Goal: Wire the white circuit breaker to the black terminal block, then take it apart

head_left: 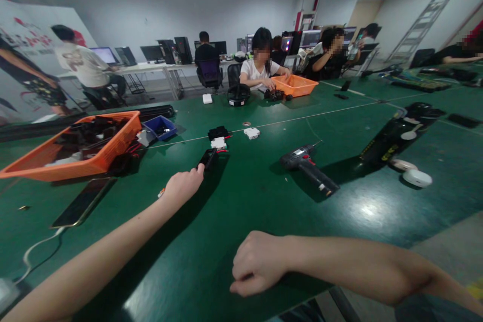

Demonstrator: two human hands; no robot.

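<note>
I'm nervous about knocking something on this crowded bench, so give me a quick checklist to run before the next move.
1. Left hand gripping the black object: ok.
2. Black object apart from the white block: cannot tell; they lie too close in this view.
3. White block standing alone: not ok; a black block sits right behind it.
4. Right hand empty: cannot tell; its fingers are curled in.
5. Power drill clear of both hands: ok.
6. Phone clear of both hands: ok.

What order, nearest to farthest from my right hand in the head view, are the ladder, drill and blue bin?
1. Drill: ahead and right of your right hand.
2. Blue bin: farther ahead, left.
3. Ladder: background, right.
</note>
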